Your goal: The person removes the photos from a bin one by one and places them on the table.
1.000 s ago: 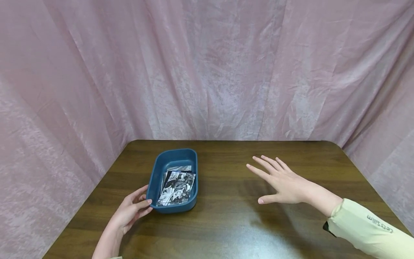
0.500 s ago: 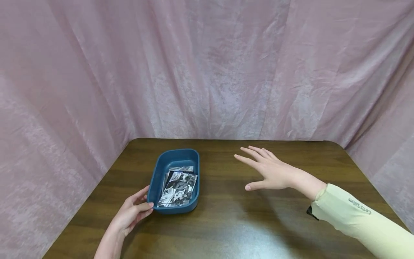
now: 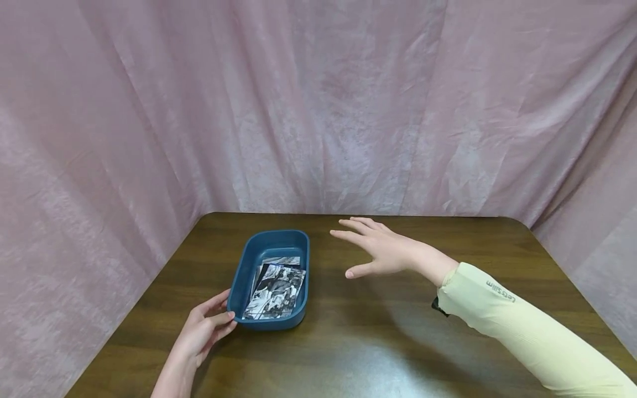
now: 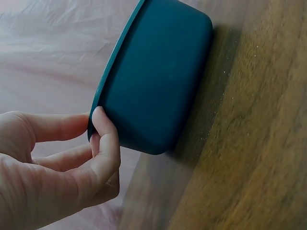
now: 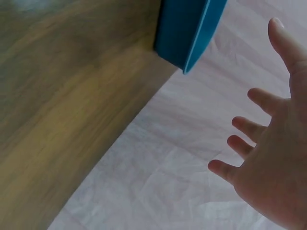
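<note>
A blue rectangular tub [image 3: 272, 237] with rounded corners stands on the left half of the table. Several black-and-white printed cards or photos [image 3: 276, 293] lie in a loose pile inside it. My left hand [image 3: 201, 329] pinches the tub's near left corner, thumb and fingers on its rim [image 4: 103, 91] in the left wrist view. To the right of the tub, my right hand [image 3: 383, 249] hovers over the table with fingers spread and nothing in it. The right wrist view shows that hand [image 5: 276, 148] apart from the tub's outer wall [image 5: 177, 33].
The brown wooden table [image 3: 348, 354] has rounded far corners. A pink velvety curtain [image 3: 318, 110] hangs behind it and along both sides. A pale yellow-green sleeve [image 3: 517, 320] covers the right forearm.
My right hand has moved left and slightly away from me, nearer the tub, fingers still spread. My left hand keeps its hold; the tub sits slightly further right in the head view.
</note>
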Tool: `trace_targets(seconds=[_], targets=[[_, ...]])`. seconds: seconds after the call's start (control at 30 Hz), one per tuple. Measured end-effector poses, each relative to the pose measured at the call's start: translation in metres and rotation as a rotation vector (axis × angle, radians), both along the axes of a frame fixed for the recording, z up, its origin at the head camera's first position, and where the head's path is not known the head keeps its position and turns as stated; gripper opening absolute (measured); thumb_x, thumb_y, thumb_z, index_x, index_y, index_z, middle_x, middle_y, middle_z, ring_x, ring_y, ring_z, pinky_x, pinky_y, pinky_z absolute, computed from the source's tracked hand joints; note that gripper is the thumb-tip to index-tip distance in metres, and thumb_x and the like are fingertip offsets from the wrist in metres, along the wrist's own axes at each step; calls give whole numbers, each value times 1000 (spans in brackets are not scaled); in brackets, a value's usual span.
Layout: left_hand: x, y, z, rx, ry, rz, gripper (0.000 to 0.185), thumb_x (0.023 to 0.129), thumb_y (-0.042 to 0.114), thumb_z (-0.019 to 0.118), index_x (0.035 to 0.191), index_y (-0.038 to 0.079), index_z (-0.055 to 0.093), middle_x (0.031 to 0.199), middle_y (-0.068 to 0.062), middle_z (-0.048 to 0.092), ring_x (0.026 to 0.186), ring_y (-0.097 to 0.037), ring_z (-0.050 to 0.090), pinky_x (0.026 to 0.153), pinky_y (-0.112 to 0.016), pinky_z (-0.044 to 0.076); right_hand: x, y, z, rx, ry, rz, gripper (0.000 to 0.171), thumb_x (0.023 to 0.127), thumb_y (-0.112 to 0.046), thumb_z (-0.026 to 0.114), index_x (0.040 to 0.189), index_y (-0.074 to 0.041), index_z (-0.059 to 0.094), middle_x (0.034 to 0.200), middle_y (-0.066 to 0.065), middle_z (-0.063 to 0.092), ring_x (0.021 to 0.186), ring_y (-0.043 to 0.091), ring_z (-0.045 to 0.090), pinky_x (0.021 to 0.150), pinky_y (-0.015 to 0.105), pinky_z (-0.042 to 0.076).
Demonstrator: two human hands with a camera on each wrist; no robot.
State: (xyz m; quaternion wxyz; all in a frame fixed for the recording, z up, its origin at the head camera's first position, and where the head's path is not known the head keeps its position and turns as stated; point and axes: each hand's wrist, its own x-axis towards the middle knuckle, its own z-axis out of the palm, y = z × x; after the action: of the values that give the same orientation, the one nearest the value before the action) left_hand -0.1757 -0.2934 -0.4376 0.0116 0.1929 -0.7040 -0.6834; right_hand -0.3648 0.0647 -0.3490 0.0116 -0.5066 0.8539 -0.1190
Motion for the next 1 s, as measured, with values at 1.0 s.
trace_targets(seconds=[1.0], targets=[[6,5,5,-20,1,-105,65,91,-5,52,152,-3,30,123,-11,43,85,-11,60,75,-24,56,-42,-136,4,-85,-268,115,67,83,-50,75,142,-24,54,150,-3,47,143,19,39,118,41,36]])
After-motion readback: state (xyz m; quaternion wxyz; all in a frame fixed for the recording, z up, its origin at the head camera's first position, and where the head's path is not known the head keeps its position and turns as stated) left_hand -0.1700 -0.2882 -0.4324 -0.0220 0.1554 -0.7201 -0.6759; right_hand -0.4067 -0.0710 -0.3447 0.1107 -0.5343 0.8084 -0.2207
